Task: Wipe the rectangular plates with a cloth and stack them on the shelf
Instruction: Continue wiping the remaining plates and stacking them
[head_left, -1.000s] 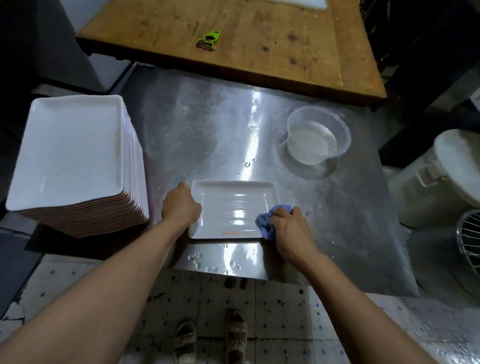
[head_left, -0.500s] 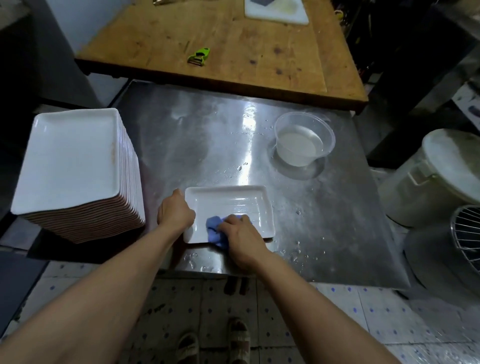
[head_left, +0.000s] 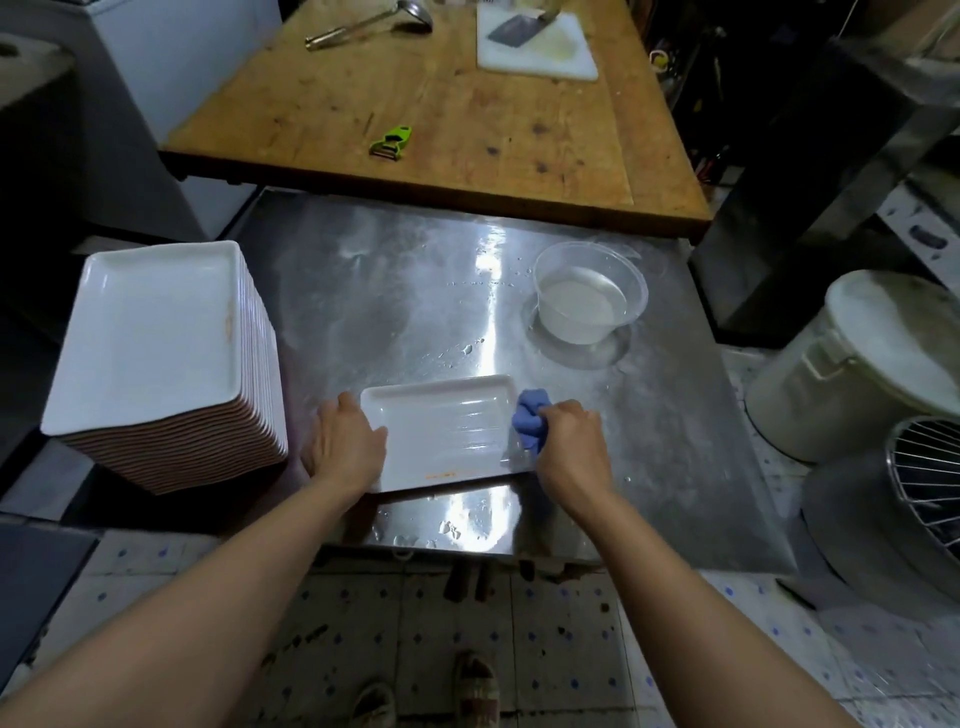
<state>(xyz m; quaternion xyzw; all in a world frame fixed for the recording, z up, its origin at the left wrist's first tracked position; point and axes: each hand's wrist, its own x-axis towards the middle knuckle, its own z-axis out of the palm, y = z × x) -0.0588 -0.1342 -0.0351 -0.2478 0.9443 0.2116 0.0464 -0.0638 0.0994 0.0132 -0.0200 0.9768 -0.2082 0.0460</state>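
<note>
A white rectangular plate (head_left: 441, 434) lies on the wet steel table (head_left: 395, 291) just below the centre of the frame, its near rim carrying a small orange mark too smeared to read. The left hand (head_left: 345, 447) rests on the plate's left end, fingers curled over the rim and holding it. The right hand (head_left: 569, 449) grips a bunched blue cloth (head_left: 527, 426) pressed against the plate's right rim. At the left of the frame stands a tall stack of plates (head_left: 161, 358), the top one bearing a faint orange mark along its right edge, also illegible. A clear plastic bowl (head_left: 589, 299) holding cloudy water sits on the steel right of centre. Across the top of the frame runs a wooden table (head_left: 467, 104) with a green peeler (head_left: 390, 143), a ladle (head_left: 369, 23) and a white cutting board (head_left: 537, 44). A lidded white bucket (head_left: 862, 364) stands at the right edge.
</note>
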